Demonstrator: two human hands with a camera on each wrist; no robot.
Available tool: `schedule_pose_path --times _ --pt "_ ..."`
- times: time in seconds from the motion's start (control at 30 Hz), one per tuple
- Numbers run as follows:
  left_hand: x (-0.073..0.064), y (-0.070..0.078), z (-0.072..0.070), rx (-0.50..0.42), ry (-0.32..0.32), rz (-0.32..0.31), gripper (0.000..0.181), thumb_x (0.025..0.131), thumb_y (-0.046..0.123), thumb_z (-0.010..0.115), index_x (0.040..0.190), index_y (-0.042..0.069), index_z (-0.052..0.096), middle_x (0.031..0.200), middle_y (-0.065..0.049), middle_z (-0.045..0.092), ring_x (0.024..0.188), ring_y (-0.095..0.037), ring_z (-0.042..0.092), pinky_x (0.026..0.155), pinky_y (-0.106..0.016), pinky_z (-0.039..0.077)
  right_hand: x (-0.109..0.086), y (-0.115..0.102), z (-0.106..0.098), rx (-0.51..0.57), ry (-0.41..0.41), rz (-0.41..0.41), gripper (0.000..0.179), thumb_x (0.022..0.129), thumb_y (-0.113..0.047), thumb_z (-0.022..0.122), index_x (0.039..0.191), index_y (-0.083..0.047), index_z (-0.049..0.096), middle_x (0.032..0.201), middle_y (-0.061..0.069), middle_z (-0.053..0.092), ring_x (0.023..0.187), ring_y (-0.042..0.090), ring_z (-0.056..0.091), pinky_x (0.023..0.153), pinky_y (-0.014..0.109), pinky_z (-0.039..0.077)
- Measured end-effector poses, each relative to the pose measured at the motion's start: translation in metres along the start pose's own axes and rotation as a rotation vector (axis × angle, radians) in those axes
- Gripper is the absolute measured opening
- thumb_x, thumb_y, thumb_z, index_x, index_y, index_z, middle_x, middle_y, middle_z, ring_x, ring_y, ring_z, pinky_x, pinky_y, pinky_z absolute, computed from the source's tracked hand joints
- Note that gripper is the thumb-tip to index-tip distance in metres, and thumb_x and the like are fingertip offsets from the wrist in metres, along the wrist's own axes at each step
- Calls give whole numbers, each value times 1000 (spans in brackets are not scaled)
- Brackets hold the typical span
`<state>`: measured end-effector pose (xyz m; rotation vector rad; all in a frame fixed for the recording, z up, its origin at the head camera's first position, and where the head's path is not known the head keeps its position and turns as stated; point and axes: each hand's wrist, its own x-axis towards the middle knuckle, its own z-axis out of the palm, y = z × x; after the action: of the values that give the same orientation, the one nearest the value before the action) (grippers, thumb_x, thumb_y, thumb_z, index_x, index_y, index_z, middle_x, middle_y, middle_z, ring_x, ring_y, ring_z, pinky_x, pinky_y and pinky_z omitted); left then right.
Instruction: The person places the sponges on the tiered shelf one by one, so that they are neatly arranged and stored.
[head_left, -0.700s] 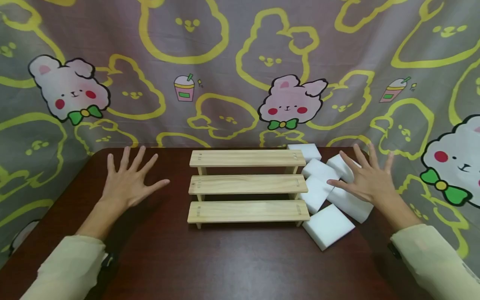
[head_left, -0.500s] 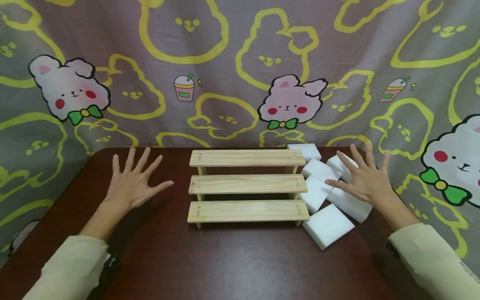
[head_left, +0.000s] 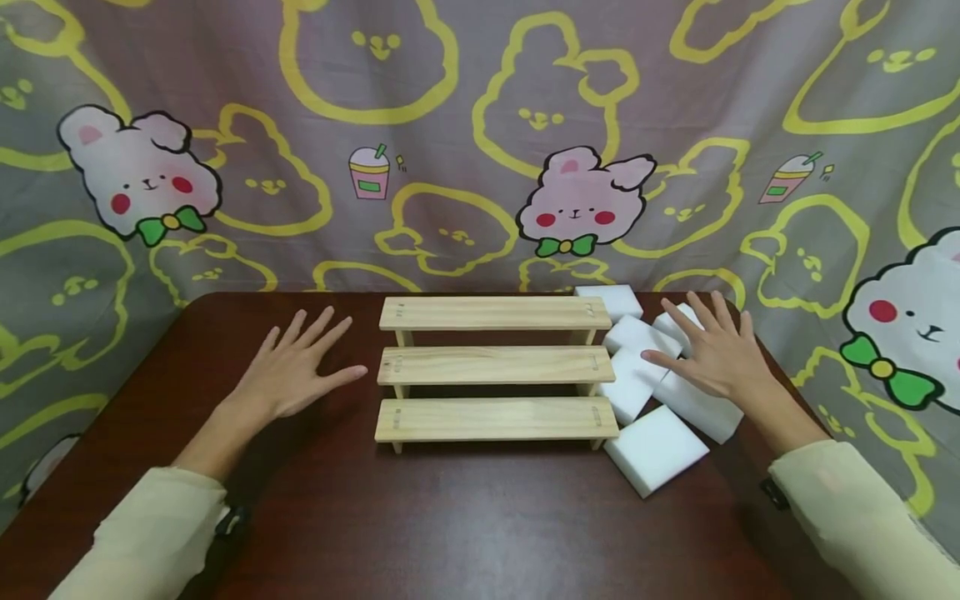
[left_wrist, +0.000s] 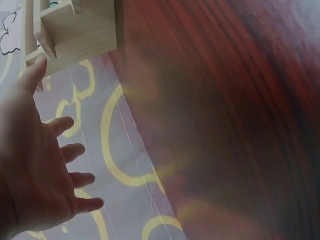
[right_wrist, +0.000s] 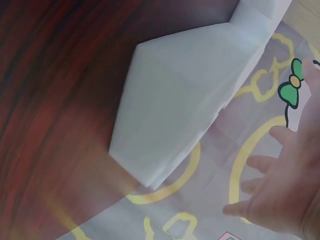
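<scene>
A three-tier wooden shelf (head_left: 497, 367) stands in the middle of the dark table, its steps rising toward the back. To its left my left hand (head_left: 288, 375) hovers with spread fingers, holding nothing; the left wrist view shows the thumb near the end of the shelf (left_wrist: 82, 32), though contact cannot be told. On the other side, my right hand (head_left: 716, 354) is spread above several white foam blocks (head_left: 656, 450), partly hiding the rear ones. It grips none of them. In the right wrist view a large white block (right_wrist: 170, 95) lies beside the hand (right_wrist: 285, 185).
The dark red-brown table (head_left: 480, 525) extends in front of the shelf. Behind it hangs a grey curtain (head_left: 442, 150) with yellow outlines and rabbit prints, which also runs along both sides. One foam block (head_left: 611, 302) lies at the back, against the shelf's right end.
My left hand has moved right, toward the shelf. The right hand has shifted slightly left over the blocks. Shelf and blocks stay in place.
</scene>
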<state>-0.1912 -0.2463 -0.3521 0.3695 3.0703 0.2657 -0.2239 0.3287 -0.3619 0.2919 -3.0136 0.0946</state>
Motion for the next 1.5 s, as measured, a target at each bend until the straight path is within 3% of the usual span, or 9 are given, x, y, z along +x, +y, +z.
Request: schedule_pose_path --times 0.3,0.5,0.6,0.9,1.3,1.5 --pt "0 16 1 -175 28 89 84 99 64 57 162 12 36 167 -19 29 153 -47 24 113 -75 26 18 -9 -3 60 25 -28 95 94 -68 58 158 -2 37 158 36 34 148 58 20 114 75 21" --pt "2 21 6 -358 40 133 76 98 54 68 155 7 48 157 -20 47 146 -43 40 113 -67 35 27 -11 -5 114 1 -7 92 98 -65 56 159 0 35 157 35 35 145 56 28 109 74 31" --pt "4 23 8 -406 61 157 71 96 47 73 149 5 54 151 -20 53 143 -42 45 113 -64 37 32 -10 -6 160 -33 14 91 99 -64 56 160 -1 33 158 34 33 145 55 28 107 76 32" --pt "6 32 8 -450 134 283 46 93 31 81 130 5 70 129 -12 71 129 -36 60 107 -58 46 59 -5 -10 257 -106 22 79 99 -44 68 154 6 39 153 37 41 137 56 41 105 72 38" --pt "7 35 9 -441 124 289 44 95 30 79 130 4 70 129 -14 71 128 -38 61 105 -60 47 84 -5 -7 313 -130 -16 67 99 -27 70 147 13 46 148 36 47 140 54 39 113 68 32" --pt "8 34 11 -460 120 274 45 95 29 79 131 3 69 130 -16 70 128 -39 60 106 -60 46 95 -3 -6 328 -150 -14 67 98 -26 72 145 14 47 142 37 53 133 54 46 110 66 37"
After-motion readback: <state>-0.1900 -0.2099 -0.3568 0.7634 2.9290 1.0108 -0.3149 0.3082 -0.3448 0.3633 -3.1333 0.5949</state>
